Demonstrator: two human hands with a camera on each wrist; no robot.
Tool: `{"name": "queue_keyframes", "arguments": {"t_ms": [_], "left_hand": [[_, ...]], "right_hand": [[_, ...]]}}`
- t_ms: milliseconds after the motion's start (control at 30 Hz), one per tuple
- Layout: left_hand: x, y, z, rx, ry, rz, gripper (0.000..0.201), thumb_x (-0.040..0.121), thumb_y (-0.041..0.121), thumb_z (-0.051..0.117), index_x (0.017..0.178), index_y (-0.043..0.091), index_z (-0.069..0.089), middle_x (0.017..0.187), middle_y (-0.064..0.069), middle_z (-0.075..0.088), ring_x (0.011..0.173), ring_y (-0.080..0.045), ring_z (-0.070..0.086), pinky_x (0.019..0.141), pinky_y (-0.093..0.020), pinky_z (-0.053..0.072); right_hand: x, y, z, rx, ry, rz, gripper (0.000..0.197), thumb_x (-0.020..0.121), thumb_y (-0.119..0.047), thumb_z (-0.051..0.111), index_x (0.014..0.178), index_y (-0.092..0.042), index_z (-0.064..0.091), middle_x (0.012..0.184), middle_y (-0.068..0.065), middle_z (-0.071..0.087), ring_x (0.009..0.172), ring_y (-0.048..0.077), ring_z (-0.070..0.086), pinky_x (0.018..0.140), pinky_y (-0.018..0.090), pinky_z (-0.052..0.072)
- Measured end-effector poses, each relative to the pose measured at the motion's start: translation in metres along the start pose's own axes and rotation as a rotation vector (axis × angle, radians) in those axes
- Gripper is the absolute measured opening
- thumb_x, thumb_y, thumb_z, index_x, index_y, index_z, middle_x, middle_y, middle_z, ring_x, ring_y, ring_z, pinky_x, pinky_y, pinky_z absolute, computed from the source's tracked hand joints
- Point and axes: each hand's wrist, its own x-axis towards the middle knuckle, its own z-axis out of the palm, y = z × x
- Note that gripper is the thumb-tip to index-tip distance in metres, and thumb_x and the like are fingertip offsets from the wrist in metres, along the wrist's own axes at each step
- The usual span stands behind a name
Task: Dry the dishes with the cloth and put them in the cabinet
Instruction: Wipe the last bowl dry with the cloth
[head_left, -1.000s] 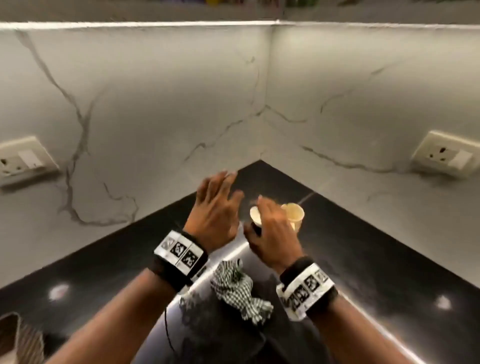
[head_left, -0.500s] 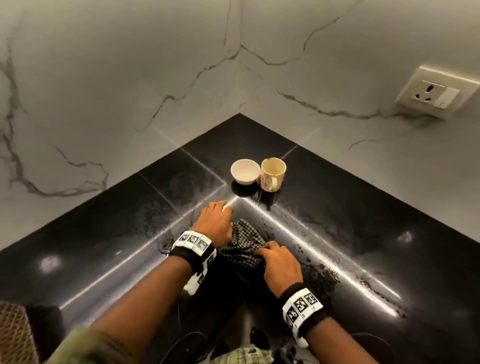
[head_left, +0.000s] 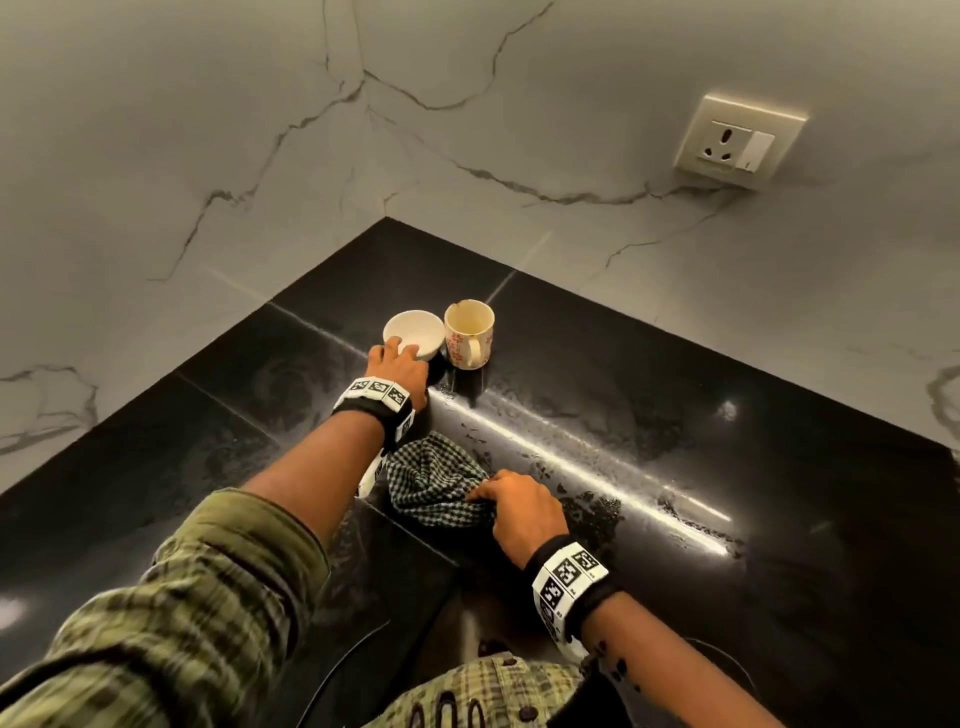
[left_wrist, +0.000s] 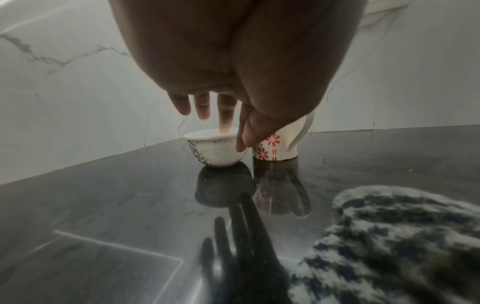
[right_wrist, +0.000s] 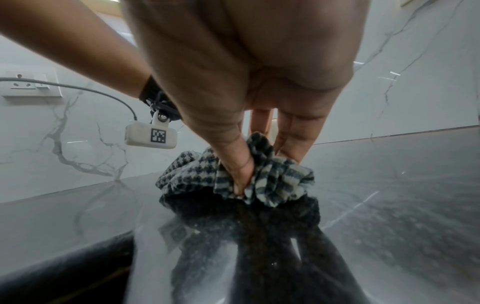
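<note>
A small white bowl (head_left: 418, 327) and a cream mug with red flowers (head_left: 470, 338) stand side by side near the corner of the black counter. My left hand (head_left: 400, 348) reaches the bowl's near rim. In the left wrist view a finger dips inside the bowl (left_wrist: 213, 152) and the thumb lies against its outer wall, so my left hand (left_wrist: 233, 135) pinches the rim; the mug (left_wrist: 275, 148) stands just right of it. Nearer to me, my right hand (head_left: 488, 501) grips the crumpled checked cloth (head_left: 431, 483) on the counter. Thumb and fingers of that right hand (right_wrist: 265, 170) bunch the cloth (right_wrist: 187, 170).
The glossy black counter (head_left: 675, 415) is wet in patches and meets white marble walls (head_left: 208, 156) in a corner behind the dishes. A wall socket (head_left: 737, 140) sits on the right wall, another socket (right_wrist: 28, 84) on the left wall.
My left hand let go of the cloth and moved forward to the bowl. My right hand stays on the cloth. The head view has tilted further down.
</note>
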Motion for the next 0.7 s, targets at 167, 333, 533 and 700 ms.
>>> {"name": "queue_keyframes", "arguments": {"t_ms": [167,333,533,700], "left_hand": [[0.003,-0.002,0.001,0.003,0.059,-0.003,0.048,0.088,0.025,0.063,0.135,0.017,0.059,0.149,-0.007,0.047,0.151,-0.034,0.019,0.118,-0.053,0.018],[-0.018,-0.006,0.009,-0.066,0.174,0.000,0.039,0.088,0.028,0.064,0.125,0.016,0.057,0.134,-0.010,0.061,0.144,-0.033,0.034,0.118,-0.048,0.019],[-0.064,-0.011,0.046,-0.119,0.223,0.004,0.031,0.092,0.025,0.061,0.123,0.028,0.061,0.122,-0.001,0.064,0.123,-0.029,0.050,0.111,-0.046,0.023],[-0.121,-0.020,0.060,-0.548,0.500,0.002,0.013,0.088,0.021,0.062,0.098,0.017,0.068,0.093,-0.005,0.063,0.092,-0.030,0.059,0.093,-0.042,0.038]], "right_hand": [[0.001,0.000,0.001,-0.001,0.007,-0.001,0.057,0.088,0.000,0.051,0.124,-0.042,0.066,0.119,-0.007,0.061,0.116,0.025,0.061,0.095,0.045,0.054],[0.002,0.001,0.006,-0.012,0.030,-0.005,0.054,0.088,-0.004,0.052,0.123,-0.043,0.066,0.116,-0.010,0.060,0.114,0.023,0.061,0.092,0.044,0.055],[-0.005,-0.009,0.015,-0.154,0.043,-0.060,0.048,0.082,-0.033,0.067,0.126,-0.026,0.053,0.129,-0.002,0.047,0.115,0.028,0.054,0.089,0.042,0.053],[-0.002,-0.008,0.009,0.190,0.153,0.035,0.030,0.080,-0.035,0.066,0.104,-0.029,0.049,0.102,-0.007,0.056,0.095,0.023,0.061,0.074,0.035,0.046]]}}
